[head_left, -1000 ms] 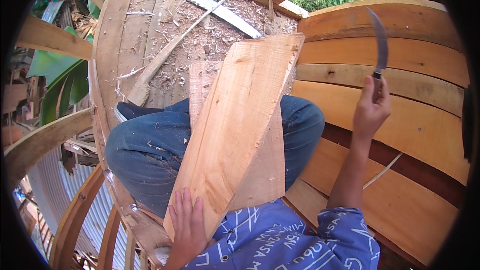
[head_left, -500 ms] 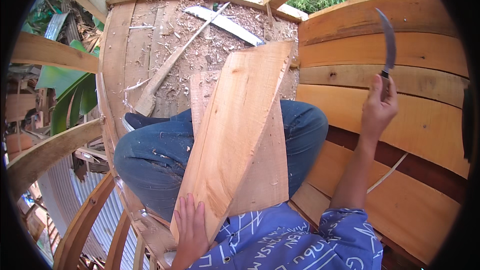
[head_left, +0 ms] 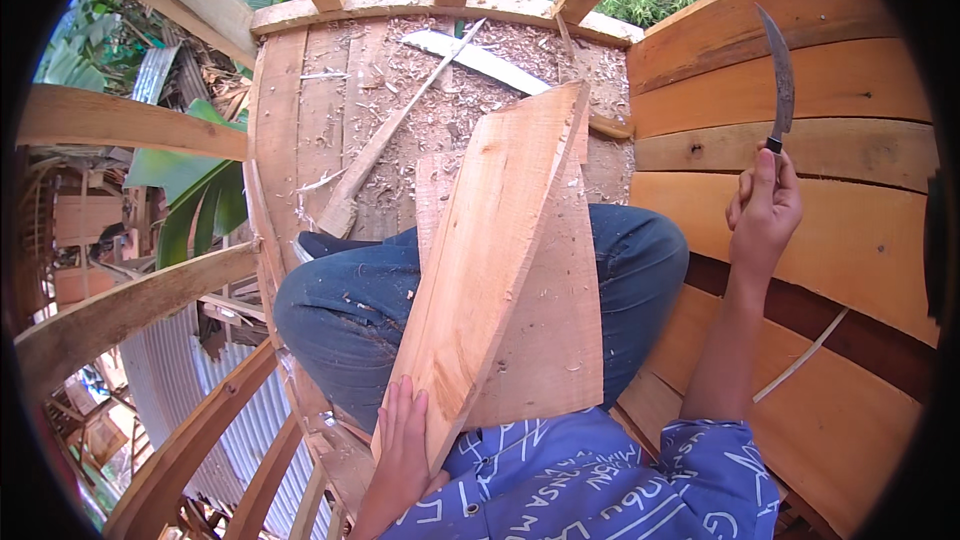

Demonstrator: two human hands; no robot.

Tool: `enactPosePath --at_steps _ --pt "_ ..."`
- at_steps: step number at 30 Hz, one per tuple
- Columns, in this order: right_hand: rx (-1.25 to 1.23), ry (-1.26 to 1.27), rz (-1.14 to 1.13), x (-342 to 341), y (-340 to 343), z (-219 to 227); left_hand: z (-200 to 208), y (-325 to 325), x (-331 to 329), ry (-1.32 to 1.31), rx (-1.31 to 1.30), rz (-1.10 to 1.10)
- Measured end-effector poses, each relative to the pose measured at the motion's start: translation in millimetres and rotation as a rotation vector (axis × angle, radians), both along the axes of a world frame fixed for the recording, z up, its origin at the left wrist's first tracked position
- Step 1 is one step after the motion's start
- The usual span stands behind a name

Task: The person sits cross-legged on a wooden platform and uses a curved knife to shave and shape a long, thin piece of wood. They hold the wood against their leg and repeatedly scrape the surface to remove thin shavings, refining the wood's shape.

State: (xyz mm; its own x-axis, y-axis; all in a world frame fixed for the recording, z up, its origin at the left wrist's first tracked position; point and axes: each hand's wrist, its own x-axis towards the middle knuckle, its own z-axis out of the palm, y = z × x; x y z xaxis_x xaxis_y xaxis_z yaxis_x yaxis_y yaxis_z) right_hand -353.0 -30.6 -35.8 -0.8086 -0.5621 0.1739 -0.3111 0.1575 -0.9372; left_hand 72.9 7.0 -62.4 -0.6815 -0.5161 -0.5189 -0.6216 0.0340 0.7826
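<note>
A thick wooden plank (head_left: 485, 260) slants across my lap, its far end cut at an angle and its long right edge rough. Beneath it a wider, flat board (head_left: 555, 330) rests over my crossed legs. My left hand (head_left: 404, 440) lies on the plank's near end with the fingers stretched out flat. Up at the right, my right hand (head_left: 765, 202) is closed round the dark handle of a curved knife (head_left: 781, 75). The blade points upward, well apart from the plank.
Wood shavings cover the plank floor (head_left: 370, 70) ahead. On it lie a long tapered stick (head_left: 385, 145), a white-and-dark flat blade-like piece (head_left: 480, 62) and a brown wooden handle-like piece (head_left: 610, 127). A board wall (head_left: 840, 145) stands close on the right; wooden rails (head_left: 140, 295) line the left.
The whole view has shifted, so the scene sits slightly farther right. My right hand still holds the knife raised, its blade turned a little. My left hand stays on the plank.
</note>
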Motion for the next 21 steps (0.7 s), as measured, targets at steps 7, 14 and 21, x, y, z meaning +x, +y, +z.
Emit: enactPosePath --at_steps 7,14,21 --pt "0.188 -0.294 0.262 57.4 12.9 -53.0 36.4 -37.4 13.2 0.137 0.191 0.239" --pt "-0.026 -0.590 0.325 83.4 18.6 -78.4 62.0 -44.7 21.1 -0.449 -0.349 0.354" --pt "-0.191 -0.729 0.439 82.6 46.7 -87.6 39.5 -26.7 37.5 -0.151 -0.176 0.585"
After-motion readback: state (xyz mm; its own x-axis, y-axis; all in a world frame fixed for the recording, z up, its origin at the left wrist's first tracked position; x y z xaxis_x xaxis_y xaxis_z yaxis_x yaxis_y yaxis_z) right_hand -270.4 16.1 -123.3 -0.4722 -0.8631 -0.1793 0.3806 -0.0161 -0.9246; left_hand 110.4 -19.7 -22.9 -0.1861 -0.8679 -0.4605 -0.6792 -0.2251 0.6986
